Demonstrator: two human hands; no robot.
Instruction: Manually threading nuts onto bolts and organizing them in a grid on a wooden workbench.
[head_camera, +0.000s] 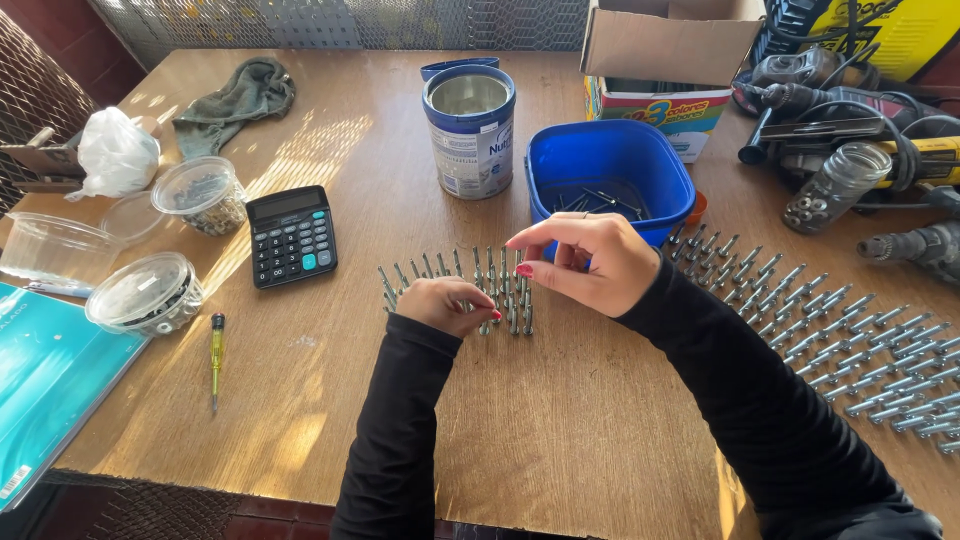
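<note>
Single head-worn view, looking steeply down and forward from close above the wooden table (560, 420), far edge included.

Blue tub (608, 165), black calculator (292, 236), seemingly silver-grey screws (480, 280)

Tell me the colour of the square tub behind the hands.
Blue; the square tub shows best in the head view.

I see a wooden table (560, 430): calculator (292, 236) at nine o'clock, blue tub (608, 170) at twelve, bolts (850, 340) at three.
</note>
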